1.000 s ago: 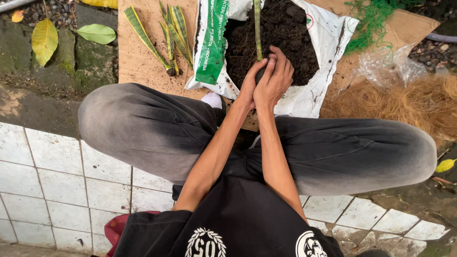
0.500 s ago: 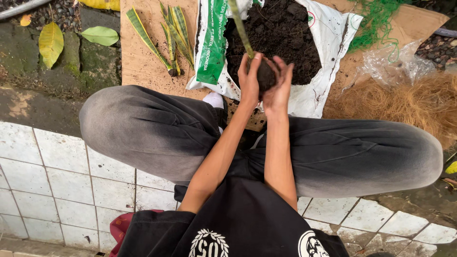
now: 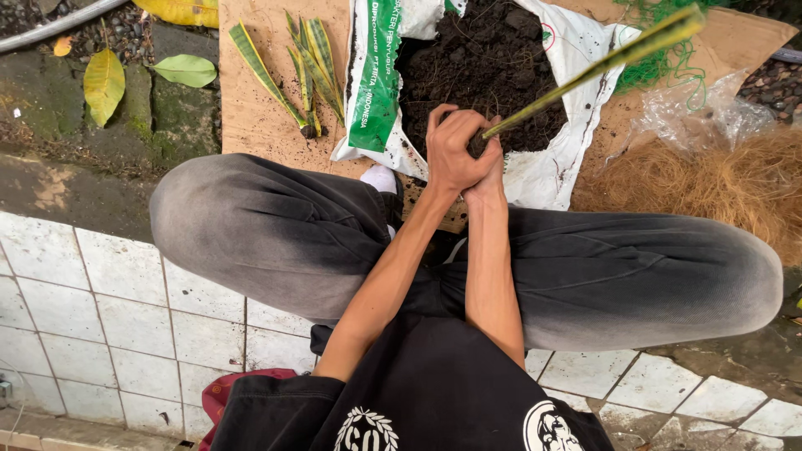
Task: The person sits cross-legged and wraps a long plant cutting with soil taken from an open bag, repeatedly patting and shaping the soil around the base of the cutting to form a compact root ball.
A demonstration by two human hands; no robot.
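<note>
A single head-worn camera looks steeply down from close above the seated person's lap, with the hands (image 3: 464, 150) at upper centre and the soil bag (image 3: 535, 167) beyond.

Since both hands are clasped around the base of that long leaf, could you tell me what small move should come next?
Probably tilt the long green striped leaf cutting upright: it leans far right while both hands press a clump at its base over the open white sack of dark soil.
</note>
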